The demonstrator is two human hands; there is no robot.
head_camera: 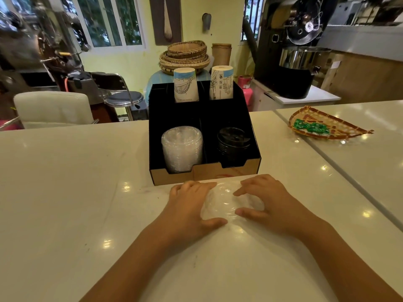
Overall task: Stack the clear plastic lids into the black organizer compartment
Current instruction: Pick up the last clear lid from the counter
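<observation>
Clear plastic lids (pixel 226 202) sit on the counter (pixel 65 192) between your left hand (pixel 189 205) and right hand (pixel 268 203), both cupped around them, just before the black organizer (pixel 231 112).

No text could be read with certainty. The left paper cup (pixel 186 85) carried a line of small grey print near its lower edge, too blurred to make out. The right paper cup (pixel 221 82) showed small square symbols beside a line drawing, also illegible.
</observation>
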